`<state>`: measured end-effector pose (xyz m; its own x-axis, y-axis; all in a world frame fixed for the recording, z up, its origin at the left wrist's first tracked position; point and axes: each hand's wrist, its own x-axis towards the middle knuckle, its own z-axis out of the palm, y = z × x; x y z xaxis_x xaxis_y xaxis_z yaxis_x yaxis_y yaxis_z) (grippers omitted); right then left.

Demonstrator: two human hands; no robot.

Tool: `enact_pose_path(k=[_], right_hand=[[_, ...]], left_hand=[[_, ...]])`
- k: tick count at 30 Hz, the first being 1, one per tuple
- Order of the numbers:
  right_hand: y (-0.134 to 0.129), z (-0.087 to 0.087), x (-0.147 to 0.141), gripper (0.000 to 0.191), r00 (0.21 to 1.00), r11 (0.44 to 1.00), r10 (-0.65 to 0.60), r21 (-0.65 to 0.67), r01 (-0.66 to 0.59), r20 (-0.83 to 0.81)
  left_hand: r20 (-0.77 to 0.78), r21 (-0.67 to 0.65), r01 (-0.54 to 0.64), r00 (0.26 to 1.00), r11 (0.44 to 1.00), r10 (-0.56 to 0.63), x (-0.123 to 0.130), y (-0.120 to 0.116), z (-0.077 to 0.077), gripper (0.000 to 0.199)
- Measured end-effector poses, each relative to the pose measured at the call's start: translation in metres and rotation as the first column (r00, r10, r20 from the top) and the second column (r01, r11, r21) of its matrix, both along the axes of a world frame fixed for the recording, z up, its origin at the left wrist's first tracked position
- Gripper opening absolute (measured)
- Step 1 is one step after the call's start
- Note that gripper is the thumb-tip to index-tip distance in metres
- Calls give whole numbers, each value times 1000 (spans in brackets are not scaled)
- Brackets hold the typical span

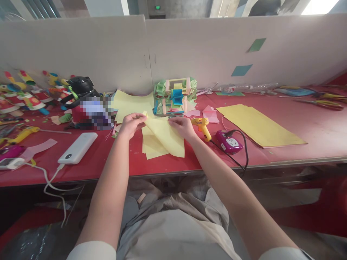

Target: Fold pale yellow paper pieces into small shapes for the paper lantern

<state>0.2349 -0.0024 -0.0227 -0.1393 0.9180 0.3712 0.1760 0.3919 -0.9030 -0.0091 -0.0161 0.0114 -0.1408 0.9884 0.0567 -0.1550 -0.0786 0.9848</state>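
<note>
A sheet of yellow paper (172, 139) is held up by its far edge between my two hands, its near edge hanging over more yellow sheets (151, 148) on the red table. My left hand (132, 124) pinches the far left corner, where the paper curls over. At the far right corner, my right hand (181, 126) has its fingertips closed on the edge. Just right of that hand lies a yellow hot glue gun (201, 126). Behind the sheet stands a green, blue and pink folded-paper model (176, 95).
A purple power socket (230, 142) with a black cord sits at right, near a yellow paper stack (260, 124). To the left are a white power bank (78, 148) with a cable, a black-lidded container (81, 86) and several paper figures (29, 95). A pale partition (195, 47) closes the back.
</note>
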Motion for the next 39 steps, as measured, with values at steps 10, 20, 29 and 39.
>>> enact_pose_path(k=[10, 20, 29, 39], right_hand=[[1, -1, -1, 26, 999, 999, 47, 8, -47, 19], [-2, 4, 0, 21, 994, 996, 69, 55, -74, 84], [-3, 5, 0, 22, 992, 997, 67, 41, -72, 110], [1, 0, 1, 22, 966, 986, 106, 103, -133, 236]], left_hand=[[-98, 30, 80, 992, 996, -77, -18, -3, -1, 37], [-108, 13, 53, 993, 998, -51, -19, -1, -3, 36], [-204, 61, 52, 978, 997, -38, -21, 4, -11, 36], [-314, 78, 39, 949, 996, -13, -22, 4, -12, 35]])
